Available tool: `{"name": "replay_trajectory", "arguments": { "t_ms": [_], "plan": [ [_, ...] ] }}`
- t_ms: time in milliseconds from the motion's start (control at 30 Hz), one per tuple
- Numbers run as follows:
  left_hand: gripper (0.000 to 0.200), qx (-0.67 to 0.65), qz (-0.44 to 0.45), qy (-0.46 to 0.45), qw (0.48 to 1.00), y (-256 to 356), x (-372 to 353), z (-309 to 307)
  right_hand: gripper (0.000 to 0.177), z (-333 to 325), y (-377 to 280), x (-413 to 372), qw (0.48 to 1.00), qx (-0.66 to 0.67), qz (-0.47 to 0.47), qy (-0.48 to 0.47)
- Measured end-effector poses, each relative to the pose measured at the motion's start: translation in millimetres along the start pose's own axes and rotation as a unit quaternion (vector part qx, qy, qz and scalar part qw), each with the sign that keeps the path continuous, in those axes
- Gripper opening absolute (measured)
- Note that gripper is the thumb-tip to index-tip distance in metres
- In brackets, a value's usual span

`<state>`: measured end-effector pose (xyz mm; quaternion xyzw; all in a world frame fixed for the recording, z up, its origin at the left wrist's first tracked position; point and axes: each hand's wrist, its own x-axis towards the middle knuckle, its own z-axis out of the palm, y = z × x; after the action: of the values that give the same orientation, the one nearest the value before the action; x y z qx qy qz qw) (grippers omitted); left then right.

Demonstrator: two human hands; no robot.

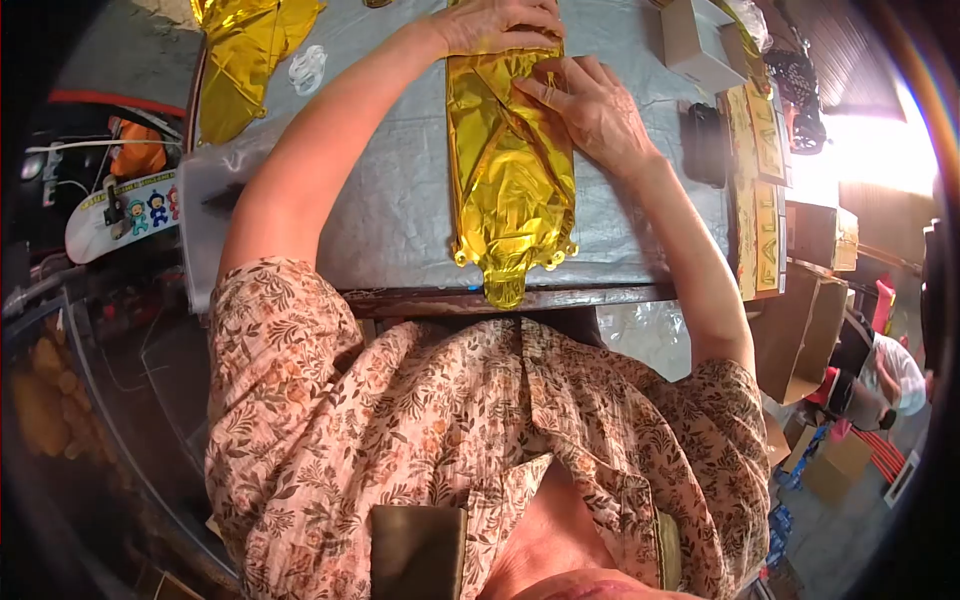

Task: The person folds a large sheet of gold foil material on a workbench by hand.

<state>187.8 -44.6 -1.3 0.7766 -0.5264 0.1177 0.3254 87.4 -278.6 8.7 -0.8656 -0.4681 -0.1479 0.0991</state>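
A folded gold foil balloon point(515, 200) is lying lengthwise on the grey-covered surface point(385, 210), running from under both hands toward the near side, where its narrow tab is reaching over the edge. The left hand point(505, 28) is lying across the foil's far end, its fingers pointing right; whether that grip is clamping or only pressing, I cannot tell. The right hand point(600, 115) is touching the foil's right side just nearer, with one finger extending leftward onto it and the others bending; I cannot tell whether its grip is closing on a fold. Most of the foil is stretching out nearer than either grip.

At far left, more gold foil point(245, 70) is lying near a whitish tangled bundle point(308, 70). At far right, a white box point(703, 45) is sitting beyond a black object point(705, 145), while yellow printed boxes point(757, 190) are lining the right edge.
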Motion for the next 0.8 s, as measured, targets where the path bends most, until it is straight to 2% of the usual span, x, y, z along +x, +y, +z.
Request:
{"name": "replay_trajectory", "arguments": {
  "t_ms": [100, 233, 300, 367, 433, 500, 533, 567, 600, 633, 667, 800],
  "plan": [
    [0.021, -0.032, 0.002, 0.024, 0.999, 4, -7, 4, 0.054, -5, -1, 3, 1.000, 0.000, -0.014, -0.007],
    [0.020, 0.054, -0.012, -0.006, 0.998, 15, -3, -6, 0.057, -2, 9, 11, 0.995, 0.058, -0.082, 0.002],
    [0.020, 0.071, -0.016, -0.025, 0.997, 13, -3, -3, 0.053, 6, 16, 18, 0.974, 0.215, -0.060, -0.028],
    [0.018, -0.026, 0.022, 0.038, 0.999, 0, -5, 5, 0.051, 6, 14, 36, 0.965, 0.244, -0.075, -0.055],
    [0.018, -0.037, 0.022, 0.029, 0.999, -2, -6, 6, 0.049, 8, 9, 41, 0.954, 0.274, -0.088, -0.081],
    [0.017, -0.045, 0.023, 0.021, 0.998, 2, -4, 0, 0.057, 10, 5, 41, 0.944, 0.285, -0.096, -0.136],
    [0.018, 0.011, -0.020, -0.014, 1.000, 15, -2, -6, 0.057, 13, 2, 38, 0.943, 0.286, -0.098, -0.137],
    [0.018, 0.066, -0.063, -0.051, 0.995, 23, -1, -8, 0.065, 17, -4, 32, 0.963, 0.199, -0.125, -0.132],
    [0.018, 0.065, -0.066, -0.051, 0.994, 15, -3, -4, 0.073, 19, -10, 26, 0.974, 0.111, -0.151, -0.125],
    [0.019, 0.024, -0.019, -0.011, 0.999, -1, -5, 5, 0.086, 16, -19, 26, 0.972, 0.089, -0.148, -0.160],
    [0.019, -0.017, 0.028, 0.029, 0.999, -6, -6, 10, 0.086, 15, -27, 23, 0.972, 0.091, -0.147, -0.161],
    [0.019, -0.009, 0.042, 0.037, 0.998, -13, -8, 14, 0.091, 9, -57, 5, 0.965, 0.070, -0.169, -0.189]
  ]
}}
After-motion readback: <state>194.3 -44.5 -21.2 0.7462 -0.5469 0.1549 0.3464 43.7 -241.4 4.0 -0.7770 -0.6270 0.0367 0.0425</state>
